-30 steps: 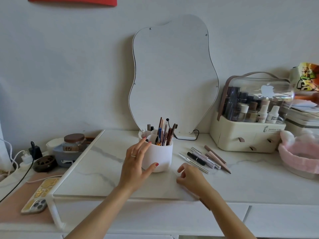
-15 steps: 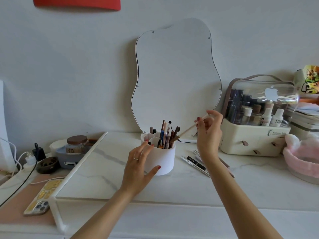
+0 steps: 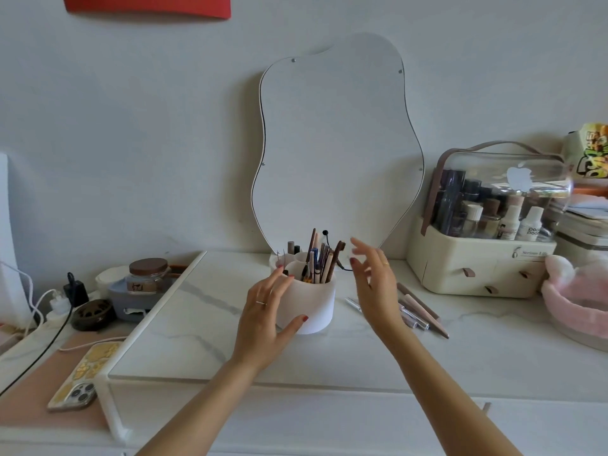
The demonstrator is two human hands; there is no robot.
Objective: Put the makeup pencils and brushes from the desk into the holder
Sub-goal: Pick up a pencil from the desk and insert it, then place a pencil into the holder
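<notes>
A white round holder (image 3: 316,307) stands mid-desk with several pencils and brushes (image 3: 320,258) upright in it. My left hand (image 3: 263,317) grips the holder's left side, thumb at its lower front. To the right of the holder, my right hand (image 3: 375,284) hovers above the desk, fingers spread and empty. Several loose makeup pencils (image 3: 421,307) lie on the marble desk right of that hand, partly hidden by it.
A wavy mirror (image 3: 335,143) leans on the wall behind the holder. A cosmetics organiser (image 3: 480,264) stands at right, a pink fluffy basket (image 3: 575,301) beyond it. A jar (image 3: 148,274), cables and a phone (image 3: 82,376) lie at left.
My right hand picked a pencil off the desk, carried it over the holder, and now has come away empty. The left hand stayed on the holder.
</notes>
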